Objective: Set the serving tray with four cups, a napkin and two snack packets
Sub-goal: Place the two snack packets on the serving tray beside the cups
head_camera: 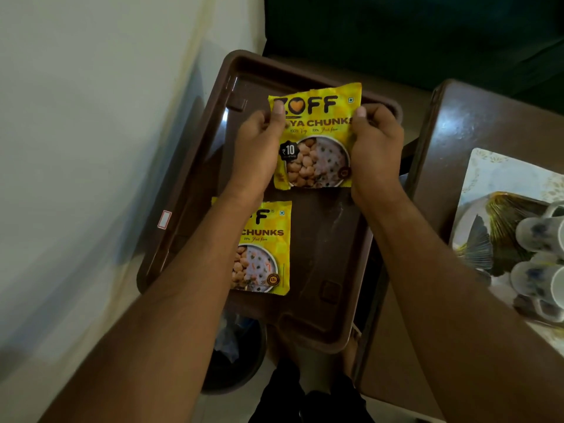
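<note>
Far packet (pixel 316 138): pinched at both sides by left hand (pixel 259 148) and right hand (pixel 377 154); lay flat on tray (pixel 189 190), clear of near packet (pixel 262 248).

**Dim indoor light, soft focus, wide-angle bend**

The room is dim and warm-toned. Pale glare streaks lie on the brown tray (pixel 308 71) just left of the left hand (pixel 256 154) fingers, and on the table edge (pixel 457 123) right of the right hand (pixel 375 157) fingers. The arms cast soft shadows. The cups (pixel 540 257) far right are blurred; the edges bow outward.
</note>
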`<state>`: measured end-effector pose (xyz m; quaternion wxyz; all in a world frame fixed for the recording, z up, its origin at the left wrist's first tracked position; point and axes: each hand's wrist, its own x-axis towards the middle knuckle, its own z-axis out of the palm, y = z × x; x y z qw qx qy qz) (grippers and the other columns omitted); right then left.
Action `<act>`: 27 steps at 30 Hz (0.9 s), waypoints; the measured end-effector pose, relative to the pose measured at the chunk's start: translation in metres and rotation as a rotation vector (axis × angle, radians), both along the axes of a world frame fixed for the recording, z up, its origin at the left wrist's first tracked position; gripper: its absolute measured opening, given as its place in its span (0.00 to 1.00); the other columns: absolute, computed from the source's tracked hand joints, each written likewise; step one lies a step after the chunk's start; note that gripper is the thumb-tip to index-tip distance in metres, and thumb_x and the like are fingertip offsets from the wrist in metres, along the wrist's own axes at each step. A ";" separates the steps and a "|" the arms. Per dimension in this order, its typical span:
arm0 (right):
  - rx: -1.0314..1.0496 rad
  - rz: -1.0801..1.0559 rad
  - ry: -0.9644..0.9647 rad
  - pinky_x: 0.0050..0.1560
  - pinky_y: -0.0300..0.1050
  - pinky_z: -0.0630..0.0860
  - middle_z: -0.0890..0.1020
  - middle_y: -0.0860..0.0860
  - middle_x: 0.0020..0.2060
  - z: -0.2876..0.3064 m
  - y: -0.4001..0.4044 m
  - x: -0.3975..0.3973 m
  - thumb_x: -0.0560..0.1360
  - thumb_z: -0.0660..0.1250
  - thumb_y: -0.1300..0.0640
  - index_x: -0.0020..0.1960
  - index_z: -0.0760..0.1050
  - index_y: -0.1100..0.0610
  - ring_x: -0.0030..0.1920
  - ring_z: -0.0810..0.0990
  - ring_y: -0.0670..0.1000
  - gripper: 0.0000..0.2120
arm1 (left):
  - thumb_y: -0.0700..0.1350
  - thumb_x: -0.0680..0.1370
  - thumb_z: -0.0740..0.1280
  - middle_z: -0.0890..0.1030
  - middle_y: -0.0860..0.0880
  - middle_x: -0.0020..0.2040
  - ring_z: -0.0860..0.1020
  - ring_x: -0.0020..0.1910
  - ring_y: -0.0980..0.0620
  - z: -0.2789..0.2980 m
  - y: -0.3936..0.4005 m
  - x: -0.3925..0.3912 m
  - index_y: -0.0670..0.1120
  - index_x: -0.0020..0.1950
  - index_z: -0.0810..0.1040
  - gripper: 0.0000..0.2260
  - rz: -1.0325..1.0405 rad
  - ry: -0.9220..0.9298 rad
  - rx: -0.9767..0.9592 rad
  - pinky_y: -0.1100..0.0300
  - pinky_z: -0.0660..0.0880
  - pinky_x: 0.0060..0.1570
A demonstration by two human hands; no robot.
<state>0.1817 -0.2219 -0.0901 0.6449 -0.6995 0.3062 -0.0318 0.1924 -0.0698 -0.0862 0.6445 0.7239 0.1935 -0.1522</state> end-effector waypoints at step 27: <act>0.300 0.279 0.077 0.59 0.63 0.83 0.86 0.59 0.57 0.002 0.000 -0.036 0.70 0.79 0.66 0.68 0.71 0.64 0.56 0.87 0.58 0.30 | 0.51 0.86 0.60 0.83 0.49 0.52 0.83 0.50 0.57 0.010 0.024 -0.042 0.45 0.65 0.76 0.13 0.115 -0.231 0.203 0.54 0.82 0.53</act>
